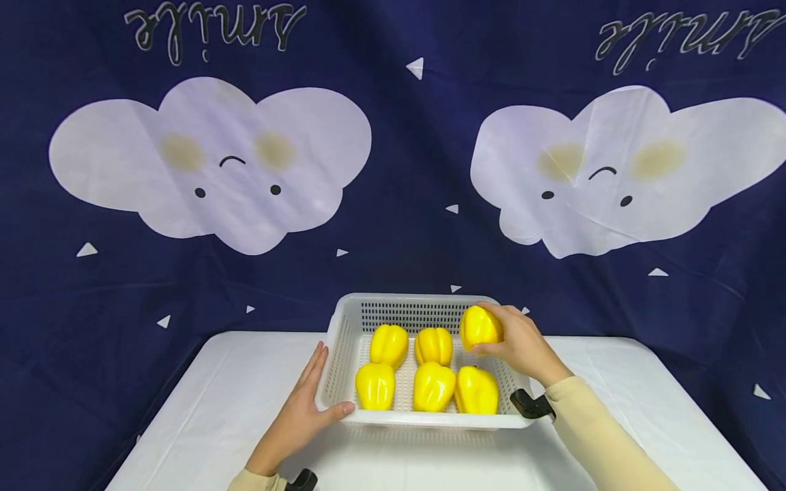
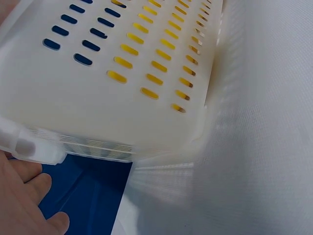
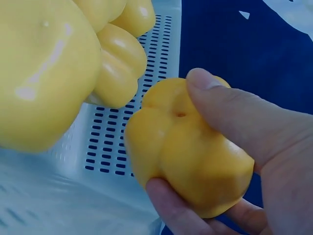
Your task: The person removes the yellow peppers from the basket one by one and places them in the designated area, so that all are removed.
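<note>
My right hand (image 1: 518, 339) grips a yellow bell pepper (image 1: 479, 327) at the far right corner of a white perforated plastic basket (image 1: 424, 419). In the right wrist view the thumb lies across this pepper (image 3: 190, 152), and fingers support it from below. Several more yellow bell peppers (image 1: 434, 387) sit in two rows inside the basket. My left hand (image 1: 301, 416) rests against the basket's left side, fingers extended along the wall and thumb at the near left corner. The left wrist view shows its fingers (image 2: 36, 186) under the rim of the basket (image 2: 98, 112).
The basket stands on a white-covered table (image 1: 245, 382). Behind it hangs a dark blue cloth (image 1: 405, 170) printed with white clouds, small triangles and upside-down lettering. Black wrist straps (image 1: 531, 404) sit at both cuffs.
</note>
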A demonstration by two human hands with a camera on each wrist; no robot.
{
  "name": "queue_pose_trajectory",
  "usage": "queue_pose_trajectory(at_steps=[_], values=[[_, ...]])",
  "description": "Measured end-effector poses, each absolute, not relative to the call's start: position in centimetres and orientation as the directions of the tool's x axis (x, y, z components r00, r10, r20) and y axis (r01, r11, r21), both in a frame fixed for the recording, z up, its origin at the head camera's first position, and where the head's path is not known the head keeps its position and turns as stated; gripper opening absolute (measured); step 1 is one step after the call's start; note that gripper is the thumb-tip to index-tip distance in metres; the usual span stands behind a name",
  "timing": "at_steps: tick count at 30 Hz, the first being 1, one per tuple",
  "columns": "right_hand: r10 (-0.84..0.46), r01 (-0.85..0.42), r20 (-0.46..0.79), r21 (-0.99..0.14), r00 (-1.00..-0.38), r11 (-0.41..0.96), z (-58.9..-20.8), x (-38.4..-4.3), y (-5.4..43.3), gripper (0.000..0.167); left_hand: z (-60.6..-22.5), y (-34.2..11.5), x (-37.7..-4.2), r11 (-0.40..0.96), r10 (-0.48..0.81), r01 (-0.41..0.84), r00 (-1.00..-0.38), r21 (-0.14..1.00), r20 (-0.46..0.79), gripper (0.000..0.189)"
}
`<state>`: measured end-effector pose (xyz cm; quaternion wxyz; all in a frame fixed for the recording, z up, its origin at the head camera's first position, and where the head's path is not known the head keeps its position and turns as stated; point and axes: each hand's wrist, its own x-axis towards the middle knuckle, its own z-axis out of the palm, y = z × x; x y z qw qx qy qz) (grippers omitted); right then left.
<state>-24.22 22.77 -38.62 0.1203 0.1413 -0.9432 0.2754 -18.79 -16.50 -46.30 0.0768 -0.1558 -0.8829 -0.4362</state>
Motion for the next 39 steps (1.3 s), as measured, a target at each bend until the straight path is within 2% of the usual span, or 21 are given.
queue_pose_trajectory(at_steps=[10, 33, 39], values=[[-0.183, -0.331, 0.316, -0.517, -0.931, 0.789, -37.9, -23.5, 23.8, 0.083, -46.2, -16.5, -19.0, 0.576, 0.202, 0.33, -0.944, 0.748, 0.26, 0.111], [-0.204, -0.41, 0.432, -0.463, -0.879, 0.786, -38.0, -23.1, 27.3, 0.085, -46.4, -16.5, -18.8, 0.549, 0.208, 0.337, -0.941, 0.765, 0.265, 0.108], [-0.185, -0.389, 0.421, -0.474, -0.888, 0.79, -37.9, -22.9, 28.1, 0.085, -46.5, -16.5, -18.8, 0.541, 0.206, 0.334, -0.943, 0.772, 0.263, 0.108]])
